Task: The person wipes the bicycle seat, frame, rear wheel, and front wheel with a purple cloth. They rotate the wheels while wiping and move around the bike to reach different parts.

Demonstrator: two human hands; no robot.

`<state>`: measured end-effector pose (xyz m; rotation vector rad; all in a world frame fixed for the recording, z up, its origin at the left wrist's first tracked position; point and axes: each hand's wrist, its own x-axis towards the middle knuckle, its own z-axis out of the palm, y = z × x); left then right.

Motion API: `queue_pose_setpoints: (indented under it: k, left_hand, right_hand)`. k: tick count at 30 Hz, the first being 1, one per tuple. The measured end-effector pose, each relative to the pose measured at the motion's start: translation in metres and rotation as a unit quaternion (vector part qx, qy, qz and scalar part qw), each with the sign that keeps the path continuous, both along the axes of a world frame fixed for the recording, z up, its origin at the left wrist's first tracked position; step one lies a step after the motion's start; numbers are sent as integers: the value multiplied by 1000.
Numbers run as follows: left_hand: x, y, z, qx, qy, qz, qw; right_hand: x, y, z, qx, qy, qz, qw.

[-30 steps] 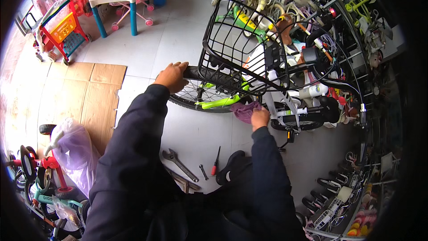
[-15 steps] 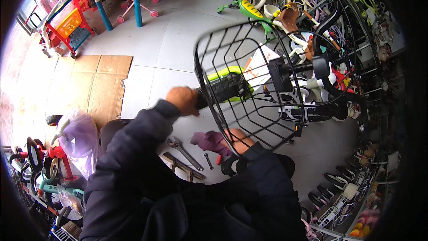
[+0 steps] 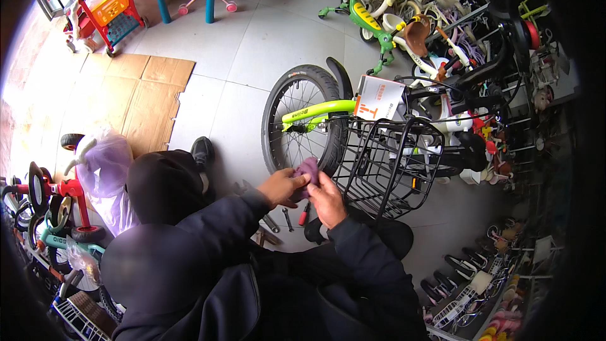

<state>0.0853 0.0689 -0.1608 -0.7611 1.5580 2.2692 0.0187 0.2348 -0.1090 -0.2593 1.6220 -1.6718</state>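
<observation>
Both hands meet in front of me around a crumpled purple cloth [image 3: 307, 168]. My left hand [image 3: 281, 188] pinches it from the left, and my right hand [image 3: 328, 202] has its fingers closed on its right side. Just beyond stands a bicycle front wheel [image 3: 303, 120] with a black tyre and a bright green fork [image 3: 319, 110]. A black wire basket [image 3: 388, 167] is to the right of my right hand. Above the basket, a white and orange card [image 3: 380, 97] covers part of the bicycle's front.
On the floor below my hands lie a small wrench [image 3: 287, 220], a red-handled tool [image 3: 304, 213] and a larger wrench [image 3: 270, 223], partly hidden. Flattened cardboard [image 3: 142, 91] lies at left, near a purple plastic bag [image 3: 106, 177]. Children's bikes crowd the right.
My left hand has left the tyre and joined my right hand. The cloth has come up from the floor into both hands. The basket has swung lower and the wheel now shows fully.
</observation>
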Motion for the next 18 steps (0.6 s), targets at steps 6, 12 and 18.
queue_pose_setpoints:
  k: [6,12,18]
  left_hand:
    - [-40,-8,-28,71,35,236,969]
    - [-112,-17,-27,-245,79,349,901]
    - [-128,4,-61,-350,11,277,895]
  right_hand:
    - [-9,15,29,271,292,168,902]
    - [-30,43,64,300,179,347,870]
    - [-53,59,30,381,169,241,877]
